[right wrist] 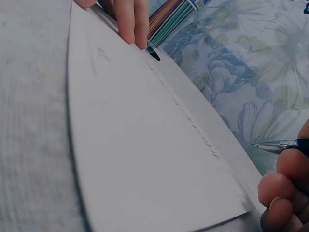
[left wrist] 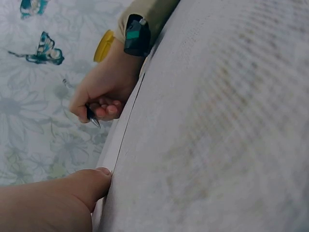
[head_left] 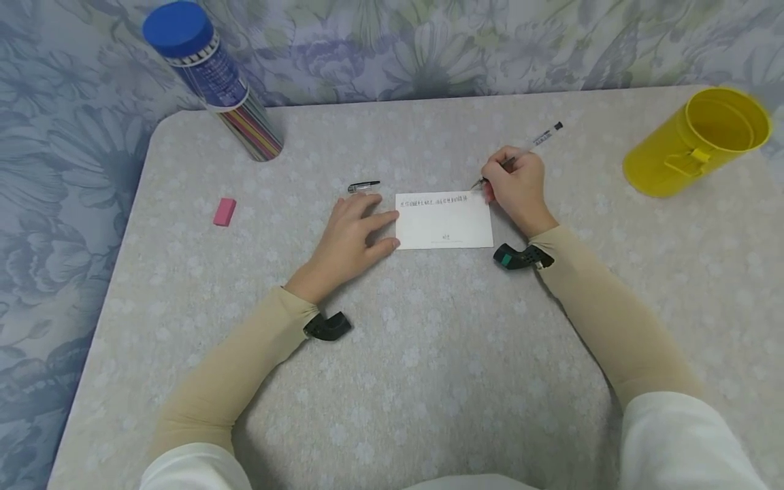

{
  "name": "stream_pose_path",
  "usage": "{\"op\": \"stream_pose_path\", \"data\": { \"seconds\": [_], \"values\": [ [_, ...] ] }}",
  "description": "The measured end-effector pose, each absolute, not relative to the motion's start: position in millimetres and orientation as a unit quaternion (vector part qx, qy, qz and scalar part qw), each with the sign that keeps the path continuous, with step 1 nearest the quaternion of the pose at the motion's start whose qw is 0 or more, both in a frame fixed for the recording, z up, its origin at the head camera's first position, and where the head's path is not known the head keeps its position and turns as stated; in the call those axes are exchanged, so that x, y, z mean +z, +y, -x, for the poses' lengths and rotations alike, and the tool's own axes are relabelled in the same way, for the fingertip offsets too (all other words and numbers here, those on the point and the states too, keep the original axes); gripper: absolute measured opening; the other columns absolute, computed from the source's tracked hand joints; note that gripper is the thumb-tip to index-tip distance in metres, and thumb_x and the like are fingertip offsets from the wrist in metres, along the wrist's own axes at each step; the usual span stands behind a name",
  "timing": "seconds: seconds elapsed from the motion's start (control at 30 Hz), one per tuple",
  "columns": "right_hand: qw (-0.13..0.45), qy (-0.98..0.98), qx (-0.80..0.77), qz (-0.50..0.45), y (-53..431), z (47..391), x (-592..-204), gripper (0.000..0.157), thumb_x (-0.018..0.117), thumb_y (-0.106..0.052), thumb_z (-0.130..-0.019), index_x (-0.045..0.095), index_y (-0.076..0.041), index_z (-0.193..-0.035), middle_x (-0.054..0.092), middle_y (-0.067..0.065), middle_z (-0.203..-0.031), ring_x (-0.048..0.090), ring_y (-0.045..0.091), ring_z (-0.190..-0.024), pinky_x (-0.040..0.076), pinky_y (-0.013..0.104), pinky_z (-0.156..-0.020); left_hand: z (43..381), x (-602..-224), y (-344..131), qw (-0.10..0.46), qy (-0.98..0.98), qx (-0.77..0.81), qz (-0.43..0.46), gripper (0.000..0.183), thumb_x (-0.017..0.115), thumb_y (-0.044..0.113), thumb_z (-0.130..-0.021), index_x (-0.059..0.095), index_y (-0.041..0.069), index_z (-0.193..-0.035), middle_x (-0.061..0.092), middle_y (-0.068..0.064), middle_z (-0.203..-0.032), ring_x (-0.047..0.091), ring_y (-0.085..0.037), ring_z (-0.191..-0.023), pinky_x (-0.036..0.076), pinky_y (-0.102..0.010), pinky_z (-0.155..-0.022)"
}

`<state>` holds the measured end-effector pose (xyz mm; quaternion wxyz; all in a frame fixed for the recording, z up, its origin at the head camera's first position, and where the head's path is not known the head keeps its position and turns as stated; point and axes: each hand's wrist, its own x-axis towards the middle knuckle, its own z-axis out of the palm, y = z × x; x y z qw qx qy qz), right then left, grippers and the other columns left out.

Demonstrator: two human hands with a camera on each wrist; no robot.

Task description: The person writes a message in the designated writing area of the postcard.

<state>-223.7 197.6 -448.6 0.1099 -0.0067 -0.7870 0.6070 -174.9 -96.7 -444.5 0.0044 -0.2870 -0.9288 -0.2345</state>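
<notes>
A white card (head_left: 444, 221) lies on the table with a line of small handwriting along its top and a short mark near its bottom edge. My left hand (head_left: 352, 235) rests with spread fingers, the fingertips touching the card's left edge. In my right hand (head_left: 517, 187) I grip a pen (head_left: 544, 136) with a clear barrel. Its tip points toward the card's top right corner, and the right wrist view shows the metal tip (right wrist: 270, 145) held above the surface. A black pen cap (head_left: 364, 186) lies just beyond my left fingers.
A pink eraser (head_left: 224, 211) lies to the left. Behind it stands a tall blue-lidded tube (head_left: 214, 75) of colored sticks or pencils. At the right is an open yellow container (head_left: 667, 153). A flower-patterned wall covering (head_left: 429, 54) borders the table's far edge.
</notes>
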Motion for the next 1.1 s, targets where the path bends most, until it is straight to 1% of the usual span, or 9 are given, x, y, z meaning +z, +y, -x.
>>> {"op": "stream_pose_path", "data": {
  "seconds": [0.07, 0.43, 0.6, 0.73, 0.83, 1.0, 1.1],
  "values": [
    [0.109, -0.772, 0.626, 0.011, 197.9, 222.8, -448.3, 0.022, 0.053, 0.001, -0.089, 0.059, -0.005, -0.069, 0.055, -0.005, -0.050, 0.050, 0.007, -0.038, 0.044, 0.020, -0.039, 174.3, -444.6, -96.4, 0.006, -0.929, -0.235, 0.286, 0.048, 0.075, 0.033, -0.093, 0.068, 0.009, -0.134, 0.051, -0.023, -0.150, 0.038, -0.042, -0.147, 0.021, -0.068, -0.121],
    [0.113, -0.770, 0.628, 0.026, 196.9, 222.4, -446.9, 0.021, 0.054, 0.000, -0.088, 0.060, -0.007, -0.070, 0.056, -0.005, -0.049, 0.050, 0.007, -0.037, 0.042, 0.020, -0.038, 174.5, -445.6, -95.9, 0.015, -0.929, -0.236, 0.284, 0.049, 0.076, 0.034, -0.092, 0.069, 0.009, -0.134, 0.052, -0.023, -0.149, 0.039, -0.042, -0.147, 0.023, -0.069, -0.120],
    [0.110, -0.767, 0.632, 0.017, 197.8, 222.8, -447.5, 0.020, 0.055, 0.000, -0.088, 0.060, -0.006, -0.070, 0.057, -0.005, -0.049, 0.050, 0.008, -0.036, 0.042, 0.020, -0.037, 174.0, -446.0, -96.0, 0.010, -0.930, -0.235, 0.282, 0.050, 0.076, 0.034, -0.092, 0.068, 0.009, -0.134, 0.051, -0.023, -0.149, 0.038, -0.042, -0.148, 0.022, -0.068, -0.121],
    [0.118, -0.770, 0.627, 0.006, 199.0, 222.6, -446.2, 0.019, 0.055, 0.001, -0.088, 0.060, -0.005, -0.070, 0.056, -0.005, -0.049, 0.051, 0.007, -0.037, 0.042, 0.020, -0.037, 174.5, -445.7, -95.9, 0.014, -0.929, -0.235, 0.287, 0.051, 0.076, 0.035, -0.092, 0.068, 0.009, -0.135, 0.052, -0.023, -0.149, 0.038, -0.044, -0.147, 0.022, -0.068, -0.121],
    [0.119, -0.767, 0.631, 0.006, 198.9, 222.3, -445.8, 0.019, 0.056, 0.000, -0.088, 0.060, -0.004, -0.070, 0.057, -0.005, -0.049, 0.051, 0.007, -0.037, 0.043, 0.020, -0.038, 175.0, -446.2, -96.8, 0.030, -0.924, -0.242, 0.296, 0.050, 0.076, 0.034, -0.092, 0.068, 0.008, -0.134, 0.053, -0.024, -0.147, 0.041, -0.043, -0.145, 0.025, -0.066, -0.121],
    [0.103, -0.751, 0.652, 0.016, 198.5, 222.2, -446.9, 0.019, 0.058, -0.003, -0.091, 0.060, -0.006, -0.072, 0.058, -0.004, -0.050, 0.052, 0.008, -0.038, 0.044, 0.021, -0.038, 177.9, -445.1, -102.0, 0.068, -0.914, -0.262, 0.303, 0.047, 0.075, 0.031, -0.093, 0.069, 0.005, -0.131, 0.059, -0.025, -0.141, 0.052, -0.041, -0.135, 0.036, -0.057, -0.116],
    [0.100, -0.743, 0.662, 0.017, 198.8, 222.8, -446.9, 0.020, 0.058, -0.005, -0.092, 0.061, -0.007, -0.073, 0.059, -0.004, -0.051, 0.052, 0.007, -0.038, 0.045, 0.021, -0.039, 181.7, -440.7, -105.6, 0.087, -0.914, -0.264, 0.294, 0.046, 0.076, 0.030, -0.092, 0.070, 0.004, -0.130, 0.060, -0.026, -0.138, 0.055, -0.041, -0.132, 0.040, -0.057, -0.113]
  ]
}}
